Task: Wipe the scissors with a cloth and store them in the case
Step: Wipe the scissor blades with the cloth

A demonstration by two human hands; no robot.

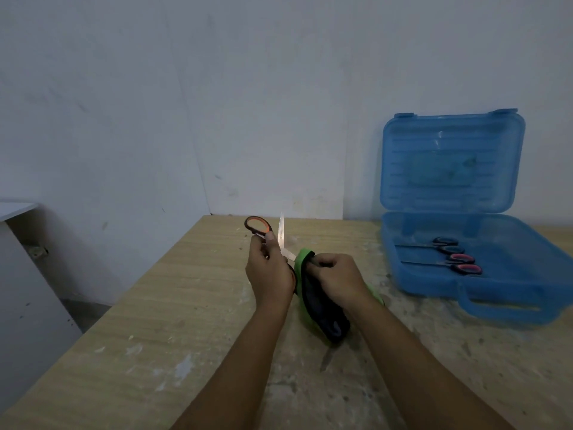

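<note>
1. Left hand [269,271]: fingers clamped around the handles of the scissors [281,237], blades spread, above the table [155,321];
2. Right hand [338,280]: fingers clenched on a green-and-dark cloth [322,318], just beside the blades;
3. Open blue case [511,293], at right, holds two stored pairs [462,259]; its lid's oval mark is unreadable.

1. This looks like a plain workroom or small workshop.
2. The wooden bench [148,321] is worn, smeared with pale patches and flecked with small bits of debris.
3. The wall [279,103] behind it is bare, whitish and scuffed with marks.
4. A blue plastic case [511,293] lies open on the bench, with two pairs of scissors [443,243] in its base.
5. A plain white cabinet [18,209] stands at the left over a bare grey floor [83,308].
</note>
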